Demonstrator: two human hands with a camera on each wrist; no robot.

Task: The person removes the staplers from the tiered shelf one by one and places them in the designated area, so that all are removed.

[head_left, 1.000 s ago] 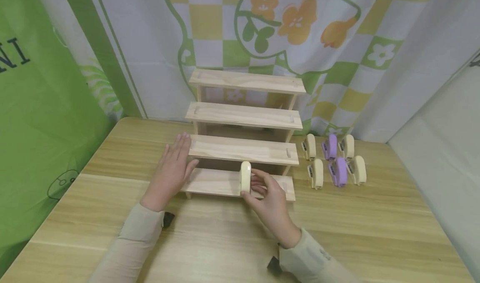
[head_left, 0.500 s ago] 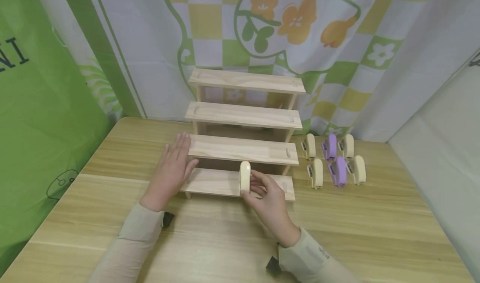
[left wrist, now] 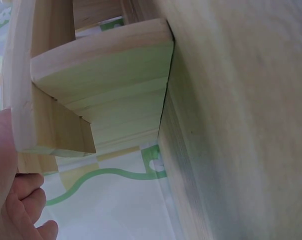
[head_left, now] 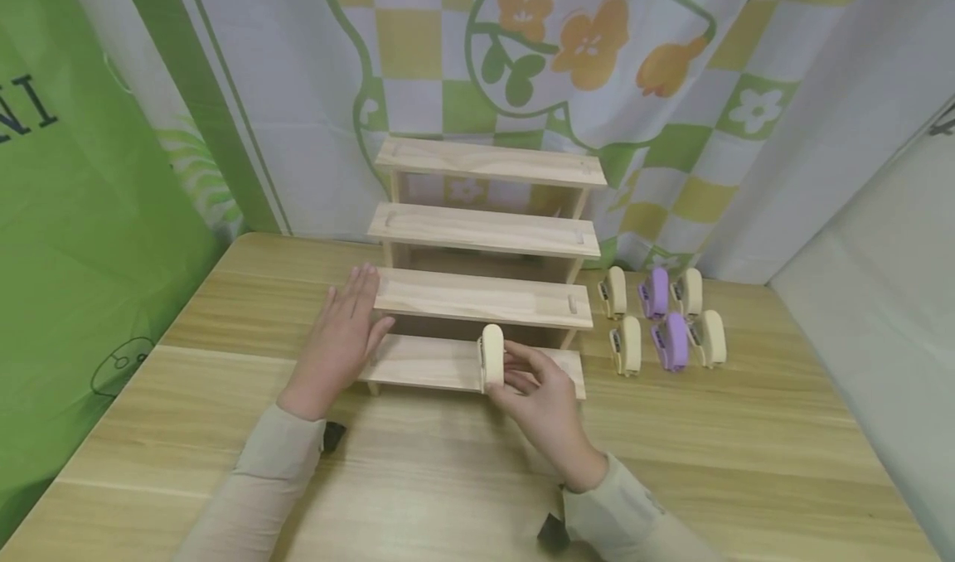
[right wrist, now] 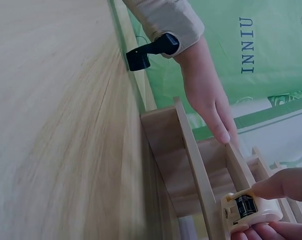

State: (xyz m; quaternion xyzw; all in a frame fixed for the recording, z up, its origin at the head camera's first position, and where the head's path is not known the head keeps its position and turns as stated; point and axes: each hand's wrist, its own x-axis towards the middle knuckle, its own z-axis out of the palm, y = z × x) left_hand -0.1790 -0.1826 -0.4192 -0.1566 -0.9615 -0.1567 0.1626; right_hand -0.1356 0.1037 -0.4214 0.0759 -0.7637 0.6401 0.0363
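A small cream stapler (head_left: 493,359) stands upright at the lowest step of a four-tier wooden shelf (head_left: 425,361). My right hand (head_left: 545,409) pinches it between thumb and fingers from the right side. In the right wrist view the stapler (right wrist: 251,209) shows its dark metal inside, close against the step's edge; whether its base bears fully on the board I cannot tell. With fingers straight, my left hand (head_left: 339,338) rests against the left end of the second step up. In the left wrist view, part of that hand (left wrist: 23,205) shows beside the shelf's end.
To the right of the shelf, several staplers stand in two rows on the wooden table (head_left: 746,446), cream ones (head_left: 627,346) and two purple ones (head_left: 671,342). A patterned curtain (head_left: 522,73) hangs behind the shelf, and a green cloth (head_left: 89,214) hangs at the left.
My right hand has shifted slightly right with the stapler, which has turned a little so its left side shows more. The left hand stays in place.
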